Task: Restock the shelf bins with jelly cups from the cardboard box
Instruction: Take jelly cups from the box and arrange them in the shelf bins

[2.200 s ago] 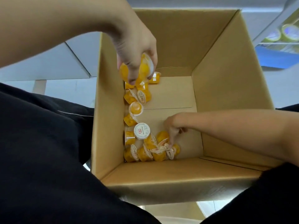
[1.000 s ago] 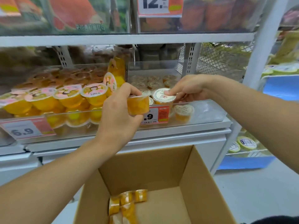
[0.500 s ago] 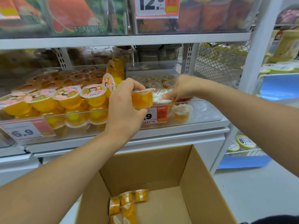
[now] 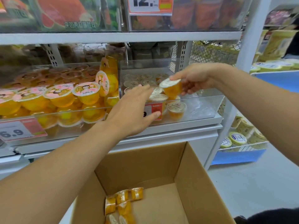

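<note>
Jelly cup of clear plastic with orange filling and a white foil lid (image 4: 171, 88) is pinched by the right hand (image 4: 196, 78) over the clear acrylic shelf bin (image 4: 202, 105), lid tilted up and leftward. Just left, the left hand (image 4: 134, 110) is held spread, holding nothing. Below both hands, more orange cups (image 4: 123, 202) lie in the brown cardboard box (image 4: 200, 191).

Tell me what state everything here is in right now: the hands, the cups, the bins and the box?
Left hand: open, fingers straight, holding nothing.
Right hand: pinching a jelly cup, tilted, over the right bin.
Right bin: partly filled, right side bare.
Left bin: piled full of bigger cups.
Cardboard box: flaps open, a few cups left inside.
</note>
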